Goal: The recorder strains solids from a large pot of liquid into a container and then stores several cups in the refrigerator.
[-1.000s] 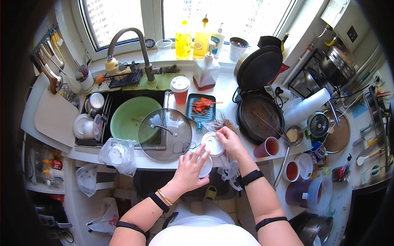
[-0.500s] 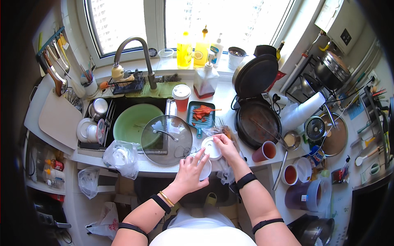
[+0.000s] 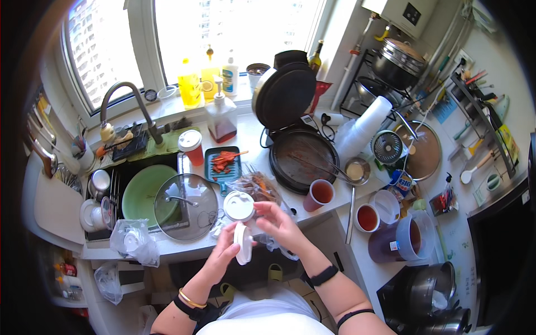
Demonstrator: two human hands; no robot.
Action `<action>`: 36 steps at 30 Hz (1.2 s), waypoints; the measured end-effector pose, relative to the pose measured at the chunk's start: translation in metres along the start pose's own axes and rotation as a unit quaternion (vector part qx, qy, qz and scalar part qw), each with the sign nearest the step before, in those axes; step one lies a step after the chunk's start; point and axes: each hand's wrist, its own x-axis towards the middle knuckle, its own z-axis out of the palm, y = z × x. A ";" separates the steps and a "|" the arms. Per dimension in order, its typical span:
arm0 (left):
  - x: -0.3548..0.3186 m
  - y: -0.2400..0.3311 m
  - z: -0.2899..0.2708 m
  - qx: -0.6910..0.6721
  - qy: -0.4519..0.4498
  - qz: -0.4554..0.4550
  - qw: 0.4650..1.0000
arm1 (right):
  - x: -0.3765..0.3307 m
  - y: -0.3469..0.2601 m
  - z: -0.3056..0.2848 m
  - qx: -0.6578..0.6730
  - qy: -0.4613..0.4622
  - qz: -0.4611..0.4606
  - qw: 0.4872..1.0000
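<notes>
Between the thumb and fingers of my left hand (image 3: 220,255) is a white plastic cup lid (image 3: 243,244), tilted on edge over the counter's front edge. My right hand (image 3: 283,230) is just to the right with its fingers apart and nothing in them. Its fingertips come close to a second white lid (image 3: 239,205), which lies face up on the counter. Behind that lid is a clear plastic bag of brown skewers (image 3: 258,187). A glass pan lid (image 3: 187,207) leans over the sink edge on the left. Nearby sits a lidded red cup (image 3: 191,149).
The sink holds a green basin (image 3: 142,192). A teal dish of red food (image 3: 223,167) stands beside an open electric griddle (image 3: 301,162). To the right are cups of red-brown drink (image 3: 320,195), a ladle (image 3: 356,172), stacked clear cups (image 3: 365,125) and a large pitcher (image 3: 391,245).
My right hand has let go of the white lid, which now lies on the counter, and opened. My left hand has tipped its lid upright. The view has swung right.
</notes>
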 end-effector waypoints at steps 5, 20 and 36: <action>0.054 -0.030 0.044 -0.122 -0.052 -0.131 0.983 | -0.049 -0.027 -0.024 -0.160 -0.020 -0.025 0.987; 0.160 -0.059 0.108 -0.161 -0.117 -0.173 0.965 | -0.065 -0.038 -0.139 -0.377 0.118 -0.069 0.916; 0.215 -0.116 0.096 0.106 0.155 -0.018 0.982 | -0.006 0.003 -0.188 -0.544 0.085 -0.095 0.829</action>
